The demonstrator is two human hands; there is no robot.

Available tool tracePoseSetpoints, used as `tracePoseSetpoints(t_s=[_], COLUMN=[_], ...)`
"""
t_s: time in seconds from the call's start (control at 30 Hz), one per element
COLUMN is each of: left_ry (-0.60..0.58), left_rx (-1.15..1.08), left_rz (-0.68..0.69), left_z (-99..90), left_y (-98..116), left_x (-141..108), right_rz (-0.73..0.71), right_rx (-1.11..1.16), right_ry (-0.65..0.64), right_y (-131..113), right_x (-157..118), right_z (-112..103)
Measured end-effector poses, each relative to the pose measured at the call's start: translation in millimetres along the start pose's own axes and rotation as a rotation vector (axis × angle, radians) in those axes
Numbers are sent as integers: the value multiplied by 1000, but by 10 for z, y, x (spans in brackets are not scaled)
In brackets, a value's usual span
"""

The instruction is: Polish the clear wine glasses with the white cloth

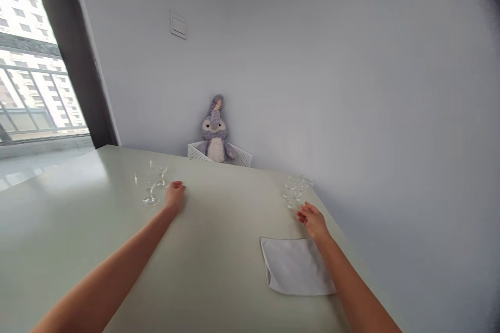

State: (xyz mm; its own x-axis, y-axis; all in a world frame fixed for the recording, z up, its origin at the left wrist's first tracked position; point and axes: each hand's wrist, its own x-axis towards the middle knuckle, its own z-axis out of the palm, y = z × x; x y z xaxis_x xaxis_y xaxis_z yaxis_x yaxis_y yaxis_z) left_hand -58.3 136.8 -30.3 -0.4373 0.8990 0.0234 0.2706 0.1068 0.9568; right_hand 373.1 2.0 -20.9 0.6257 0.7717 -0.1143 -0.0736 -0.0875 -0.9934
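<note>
Bare forearms (pixel 113 265) come in nearest, over a pale desk (pixel 203 270), the right one crossing the right edge of a grey folded cloth (pixel 297 268) that lies flat. Just beyond the cloth's far edge is the right hand (pixel 313 222), its fingers loosely bent and parted. Clear glassware (pixel 292 195) stands close to those fingertips, farther beyond the cloth; it is too faint to count, and whether they touch is unclear. Well to the left of the cloth and beyond it, the left hand (pixel 175 195) rests with curled fingers; I cannot tell whether it grips anything. Just left of that hand, still farther from the cloth, are two upright stemmed glasses (pixel 150 201). Beyond the cloth, past the desk's far edge, a purple plush toy (pixel 215 138) sits in a white basket (pixel 244 157) before a plain wall (pixel 312 62) with a switch (pixel 178 26). Farthest off, at the cloth's far left, a railing (pixel 35 96) fronts pale buildings (pixel 19 10).
</note>
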Motion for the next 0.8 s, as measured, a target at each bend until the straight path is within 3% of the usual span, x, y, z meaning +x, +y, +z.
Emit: tracePoseSetpoints(t_s=[0.13,0.23,0.33,0.63,0.7,0.8], left_ry=[-260,-446,-510,-497,-459,-393], left_rx=[54,95,127,228,253,250], left_rz=[82,144,193,270,267,195], left_z=[248,386,431,439,415,346], left_y=[-5,-12,-15,45,46,32], left_x=[-652,-1067,-1281,-1188,-1137,-1038], right_rz=[11,-9,-42,-33,-24,-22], right_rx=[-72,-135,-174,-186,-180,-158], right_ry=[-14,-25,-89,-496,-515,-415], right_y=[67,124,165,264,275,259], right_x=[202,193,39,-847,-942,-862], right_z=[256,433,690,1831,1918,1805])
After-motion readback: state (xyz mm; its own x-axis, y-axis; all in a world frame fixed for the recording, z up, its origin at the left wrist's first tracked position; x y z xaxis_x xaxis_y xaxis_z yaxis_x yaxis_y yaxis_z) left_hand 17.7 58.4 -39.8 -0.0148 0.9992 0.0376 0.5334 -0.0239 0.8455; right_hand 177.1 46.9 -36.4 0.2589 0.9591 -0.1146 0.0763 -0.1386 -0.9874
